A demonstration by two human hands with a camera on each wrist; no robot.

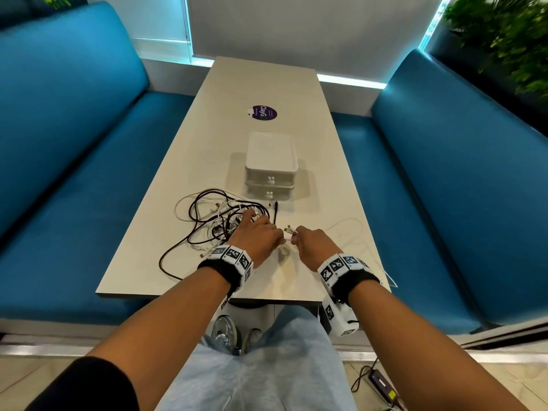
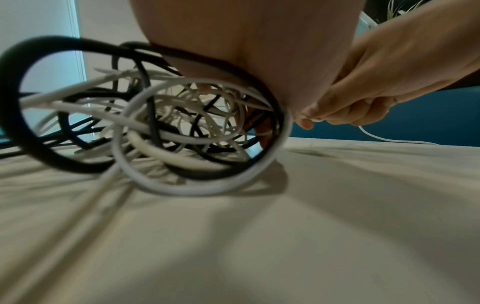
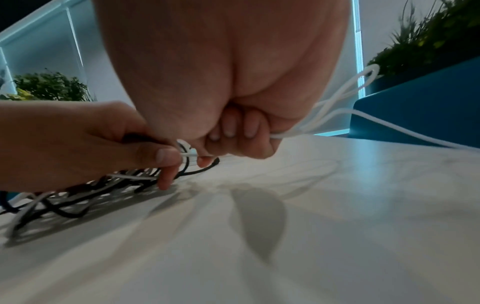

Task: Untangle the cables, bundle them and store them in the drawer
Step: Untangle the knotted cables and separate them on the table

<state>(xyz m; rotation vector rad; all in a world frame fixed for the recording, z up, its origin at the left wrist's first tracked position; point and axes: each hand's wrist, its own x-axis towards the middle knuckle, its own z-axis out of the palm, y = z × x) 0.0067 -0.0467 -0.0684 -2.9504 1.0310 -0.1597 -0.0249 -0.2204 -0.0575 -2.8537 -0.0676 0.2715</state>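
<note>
A: From the head camera, where are the cables?
B: A tangle of black and white cables (image 1: 219, 221) lies on the table (image 1: 267, 84), just in front of a small white drawer unit (image 1: 270, 166) whose two drawers are closed. The left hand (image 1: 256, 237) rests on the tangle's right edge; the right hand (image 1: 314, 243) is just beside it, and both pinch a thin white cable (image 1: 289, 231) between them.

A: And the left wrist camera?
B: Cable loops fill the view under the palm; the right hand's fingers (image 2: 358, 109) are curled around the white cable, which trails off to the right across the table.

A: The right wrist camera?
B: The right hand's fingers (image 3: 239, 125) are folded tightly on the white cable. The left hand's thumb (image 3: 166, 156) and fingertip pinch it close by.
</note>
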